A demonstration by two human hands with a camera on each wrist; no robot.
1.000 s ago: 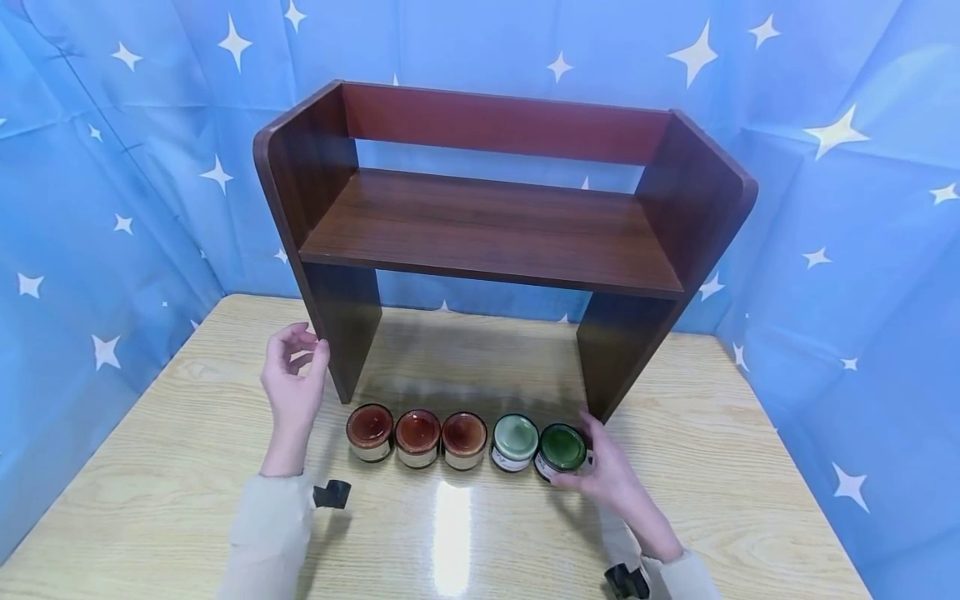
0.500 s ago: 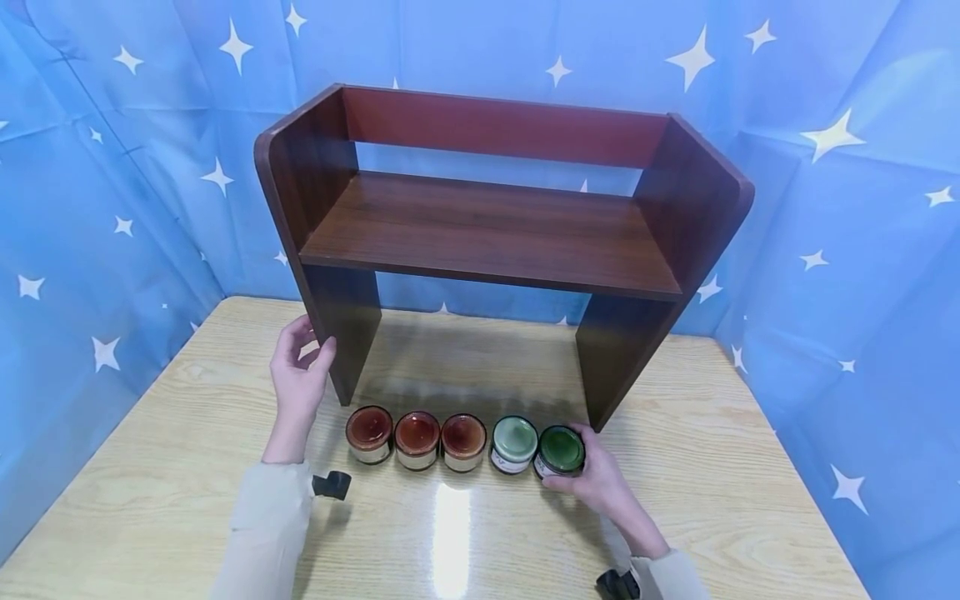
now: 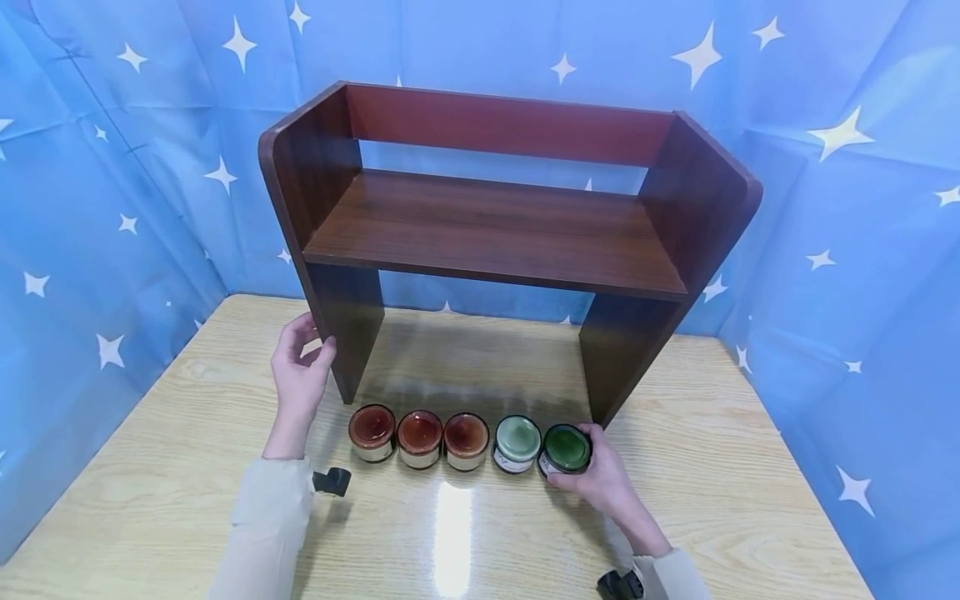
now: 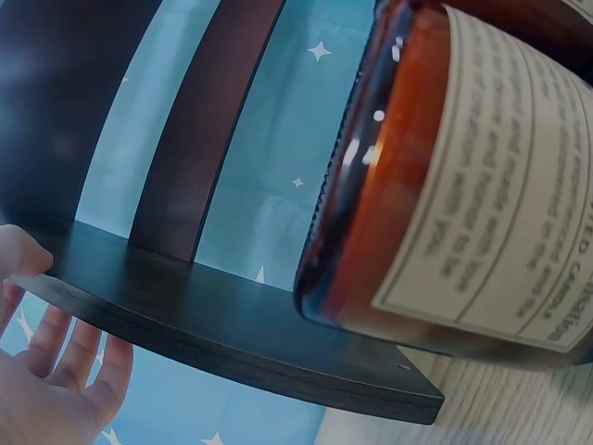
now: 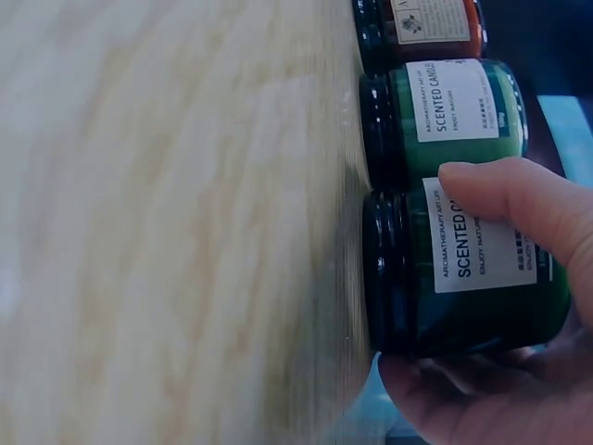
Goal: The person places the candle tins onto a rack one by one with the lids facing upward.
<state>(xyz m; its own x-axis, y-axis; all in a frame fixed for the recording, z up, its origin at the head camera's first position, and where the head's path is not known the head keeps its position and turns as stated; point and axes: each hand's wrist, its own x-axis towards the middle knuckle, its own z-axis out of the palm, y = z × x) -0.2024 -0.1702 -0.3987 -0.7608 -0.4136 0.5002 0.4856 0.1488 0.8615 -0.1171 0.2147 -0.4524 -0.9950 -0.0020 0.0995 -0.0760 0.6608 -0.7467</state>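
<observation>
- Pale wood-grain table lies beneath both hands' fingers; a blue curtain with white stars hangs beyond them.
- Left hand: thumb and fingers pinch the left upright of the brown shelf.
- Right hand: thumb and fingers curl round the dark green jar; left of that grip, in a row, stand the pale green jar and three red-brown jars.
- The right wrist view, unlike the head view, makes "SCENTED" readable beside the thumb and shows the jar's black lid facing down on the table.
</observation>
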